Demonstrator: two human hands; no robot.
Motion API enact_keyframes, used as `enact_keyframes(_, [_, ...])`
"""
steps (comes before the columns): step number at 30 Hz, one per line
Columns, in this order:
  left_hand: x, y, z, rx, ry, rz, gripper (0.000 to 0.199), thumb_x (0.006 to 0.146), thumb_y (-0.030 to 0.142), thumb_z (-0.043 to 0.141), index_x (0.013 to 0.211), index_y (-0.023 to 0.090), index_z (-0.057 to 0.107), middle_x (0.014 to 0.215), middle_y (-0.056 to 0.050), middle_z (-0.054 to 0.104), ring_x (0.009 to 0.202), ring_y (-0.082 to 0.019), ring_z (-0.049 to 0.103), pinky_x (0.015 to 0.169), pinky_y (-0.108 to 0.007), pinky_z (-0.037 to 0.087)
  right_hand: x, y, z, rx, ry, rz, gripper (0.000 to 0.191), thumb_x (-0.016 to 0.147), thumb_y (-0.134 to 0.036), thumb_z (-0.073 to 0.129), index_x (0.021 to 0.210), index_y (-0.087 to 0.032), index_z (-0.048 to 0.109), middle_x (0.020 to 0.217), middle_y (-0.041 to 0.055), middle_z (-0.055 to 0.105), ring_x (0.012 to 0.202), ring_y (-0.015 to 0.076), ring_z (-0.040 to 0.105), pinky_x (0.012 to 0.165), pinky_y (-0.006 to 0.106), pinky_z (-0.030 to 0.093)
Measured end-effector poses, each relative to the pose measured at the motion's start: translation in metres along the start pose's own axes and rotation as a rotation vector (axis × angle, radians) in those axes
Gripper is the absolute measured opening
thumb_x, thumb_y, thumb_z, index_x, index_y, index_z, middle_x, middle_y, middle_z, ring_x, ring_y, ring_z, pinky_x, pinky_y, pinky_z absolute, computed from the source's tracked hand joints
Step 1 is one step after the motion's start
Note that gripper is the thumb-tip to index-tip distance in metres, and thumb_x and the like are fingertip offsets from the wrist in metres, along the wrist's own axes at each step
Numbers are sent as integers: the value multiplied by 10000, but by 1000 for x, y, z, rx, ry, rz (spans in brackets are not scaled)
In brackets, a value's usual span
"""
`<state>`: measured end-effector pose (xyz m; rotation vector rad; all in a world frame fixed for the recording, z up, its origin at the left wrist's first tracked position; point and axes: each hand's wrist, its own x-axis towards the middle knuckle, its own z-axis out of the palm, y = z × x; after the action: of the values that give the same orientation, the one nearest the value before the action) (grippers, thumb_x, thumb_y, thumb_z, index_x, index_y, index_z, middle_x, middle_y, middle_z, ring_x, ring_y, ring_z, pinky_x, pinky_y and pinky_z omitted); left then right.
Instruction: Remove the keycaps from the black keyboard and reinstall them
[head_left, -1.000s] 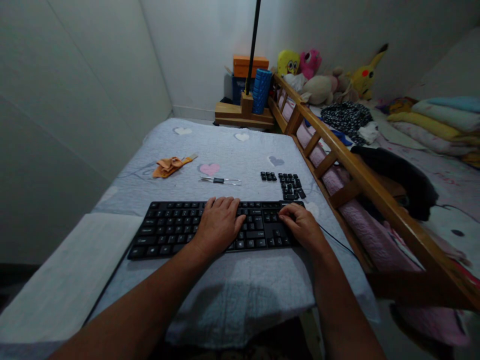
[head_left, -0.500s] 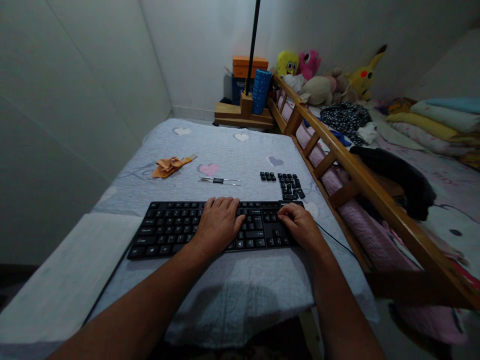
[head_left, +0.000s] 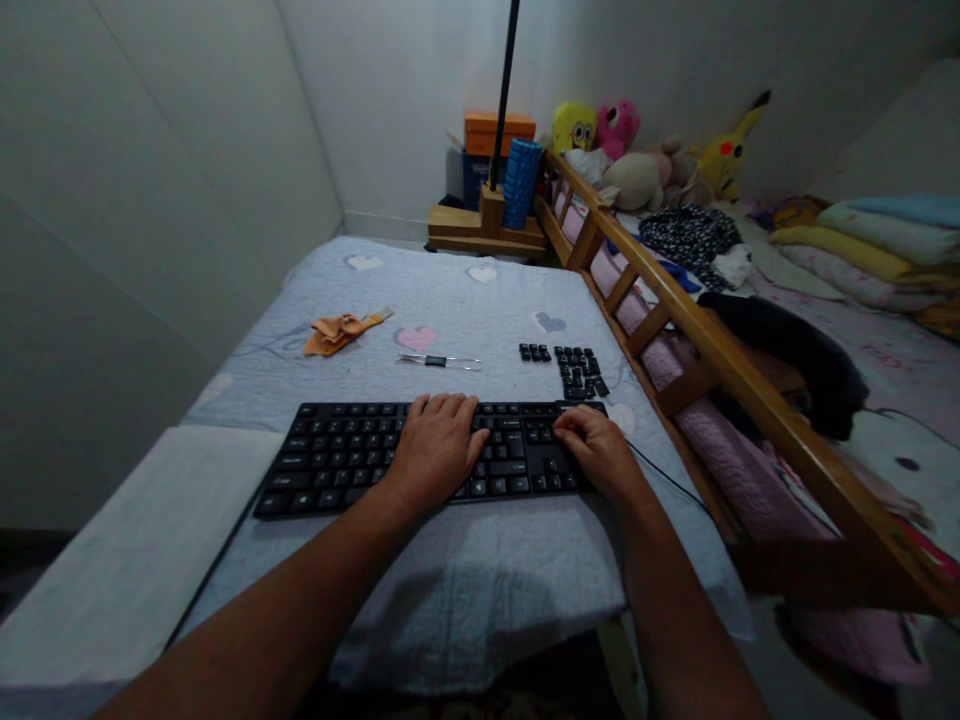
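A black keyboard [head_left: 337, 450] lies across the cloth-covered table in front of me. My left hand [head_left: 437, 440] rests flat over its middle keys, fingers stretched forward and thumb out to the right. At the keyboard's right end, my right hand [head_left: 595, 443] is closed, thumb and forefinger pinched together over the number-pad area. What sits between those fingertips, if anything, is too small to make out. Behind the keyboard's right half lie loose black keycaps [head_left: 577, 372] in rows, with a smaller group of keycaps [head_left: 535, 353] beside them. A wire keycap puller [head_left: 437, 361] lies behind my left hand.
An orange cloth [head_left: 334, 333] and a small brush [head_left: 379, 317] lie at the back left. A white sheet [head_left: 142, 540] covers the left front. The wooden bed rail [head_left: 697, 330] runs along the right side, and the keyboard cable [head_left: 671, 480] trails toward it.
Both hands and the keyboard hold practically the same place. Only a very slight shift of the whole view shows.
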<state>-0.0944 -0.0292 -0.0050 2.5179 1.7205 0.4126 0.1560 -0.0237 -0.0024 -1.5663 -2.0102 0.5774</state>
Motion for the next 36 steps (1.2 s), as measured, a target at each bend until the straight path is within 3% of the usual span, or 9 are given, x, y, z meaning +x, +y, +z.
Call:
enact_keyframes(28, [1,1,-2,16,-25,-8,377,969,388,500,1264,159,550,1274,-121,638,1207,-288,547,1065,-448,346,0,6,4,-48,-6,-6,109,850,-177,530,757,-210,577,804,23,591,829,200,546,767,312,385])
enact_keyframes(36, [1,3,-4,28,-27,-9,394,973,383,495,1283,146,547,1297,-125,630,1208,-287,548,1070,-455,348,-2,2,-1,99,22,70,116,889,-247,489,852,-210,593,817,20,625,802,193,585,749,303,413])
